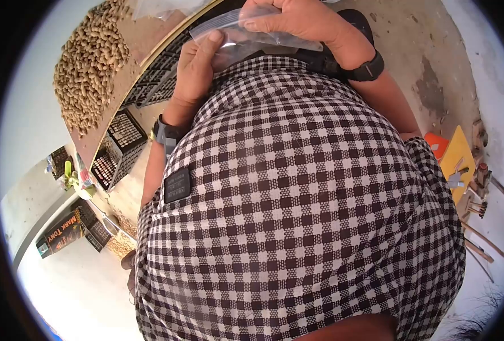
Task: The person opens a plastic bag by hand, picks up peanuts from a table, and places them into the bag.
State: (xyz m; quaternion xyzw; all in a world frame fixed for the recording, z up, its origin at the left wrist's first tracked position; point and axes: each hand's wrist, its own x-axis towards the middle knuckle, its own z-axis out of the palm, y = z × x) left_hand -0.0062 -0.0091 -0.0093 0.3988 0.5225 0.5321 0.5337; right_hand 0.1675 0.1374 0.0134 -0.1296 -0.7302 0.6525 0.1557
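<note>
A clear plastic zip bag (238, 37) is stretched between my two hands at the top of the view. My left hand (198, 62) pinches its left edge, thumb on top. My right hand (297, 23) is closed on the bag's upper right part, its fingers partly cut off by the frame's top edge. The bag looks flat, and nothing can be made out inside it. Dark bands circle both wrists. Behind my left hand is a table (150, 34) with a large heap of unshelled peanuts (90, 68).
Black plastic crates (118, 148) stand beneath and beside the table. A dark printed box (61, 233) lies at lower left. On the right are a yellow board (457, 159), an orange item (435, 145) and wooden sticks (479, 249) by the wall.
</note>
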